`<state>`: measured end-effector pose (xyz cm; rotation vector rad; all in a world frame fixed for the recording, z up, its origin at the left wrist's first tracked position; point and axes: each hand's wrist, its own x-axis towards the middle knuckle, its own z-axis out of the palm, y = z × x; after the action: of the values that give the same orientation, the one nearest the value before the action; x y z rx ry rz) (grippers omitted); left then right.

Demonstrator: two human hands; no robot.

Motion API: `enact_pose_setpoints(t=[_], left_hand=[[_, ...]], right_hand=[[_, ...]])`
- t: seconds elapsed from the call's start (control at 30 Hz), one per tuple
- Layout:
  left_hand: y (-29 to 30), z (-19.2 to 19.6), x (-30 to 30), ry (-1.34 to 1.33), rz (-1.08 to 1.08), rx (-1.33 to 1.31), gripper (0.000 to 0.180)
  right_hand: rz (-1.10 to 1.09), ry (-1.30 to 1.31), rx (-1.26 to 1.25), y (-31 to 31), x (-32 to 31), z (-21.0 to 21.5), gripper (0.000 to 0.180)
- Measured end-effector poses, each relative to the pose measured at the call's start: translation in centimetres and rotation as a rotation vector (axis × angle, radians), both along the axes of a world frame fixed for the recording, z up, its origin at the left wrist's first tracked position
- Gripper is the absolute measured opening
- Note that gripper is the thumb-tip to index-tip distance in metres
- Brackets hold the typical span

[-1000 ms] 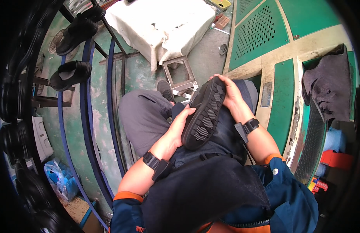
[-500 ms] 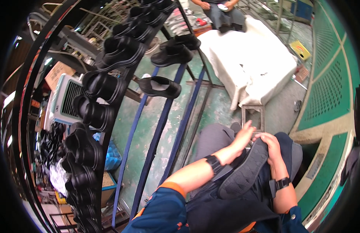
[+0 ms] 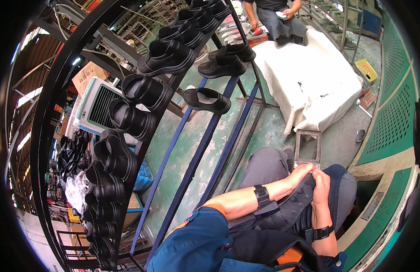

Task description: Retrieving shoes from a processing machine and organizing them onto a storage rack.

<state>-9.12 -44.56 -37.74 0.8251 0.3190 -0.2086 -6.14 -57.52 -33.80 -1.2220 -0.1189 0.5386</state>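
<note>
Green workshop floor (image 3: 191, 140), black tread-soled shoe (image 3: 289, 209) between left hand (image 3: 300, 174) and right hand (image 3: 321, 190)

Green floor (image 3: 269, 131), worn and patchy, runs under everything. A curved black rack (image 3: 60, 81) sweeps down the left, loaded with black shoes (image 3: 167, 56) all along its arc. Blue rails (image 3: 191, 154) slant across the floor beside it. Behind the rack stands a white fan unit (image 3: 96, 106) with a dark grille. Up top, a counter draped in white cloth (image 3: 314, 86), and a seated person (image 3: 275, 18) just behind it. Green perforated panels (image 3: 391, 122) line the right side. Daylight glows through at far left.
</note>
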Motion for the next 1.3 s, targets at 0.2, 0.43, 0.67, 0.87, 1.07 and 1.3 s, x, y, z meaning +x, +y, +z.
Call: enact_pose_setpoints(t=[0.2, 0.43, 0.67, 0.87, 1.07, 1.3], left_hand=[[0.3, 0.9, -0.4, -0.151, -0.015, 0.144, 0.034], [1.2, 3.1, 0.3, -0.25, -0.105, 0.488, 0.036], [2.4, 8.2, -7.7, 0.303, -0.139, -0.151, 0.05], [1.2, 14.2, -11.4, 0.399, 0.017, -0.63, 0.051], [1.8, 17.1, -11.8, 0.384, 0.006, -0.503, 0.057], [2.8, 18.1, -13.4, 0.143, -0.184, -0.305, 0.098]], right_hand=[[-0.033, -0.069, -0.08, -0.2, -0.8, 1.4, 0.026], [-0.081, -0.262, -0.207, 0.3, -1.2, 4.2, 0.026], [-0.095, 0.24, 0.131, -1.0, 5.0, 3.3, 0.04], [-0.261, 0.302, 0.32, -0.1, 3.7, 1.9, 0.05], [-0.163, 0.315, 0.436, -0.2, 3.7, 3.6, 0.054], [-0.12, 0.505, 0.186, -2.6, 5.2, -5.1, 0.03]])
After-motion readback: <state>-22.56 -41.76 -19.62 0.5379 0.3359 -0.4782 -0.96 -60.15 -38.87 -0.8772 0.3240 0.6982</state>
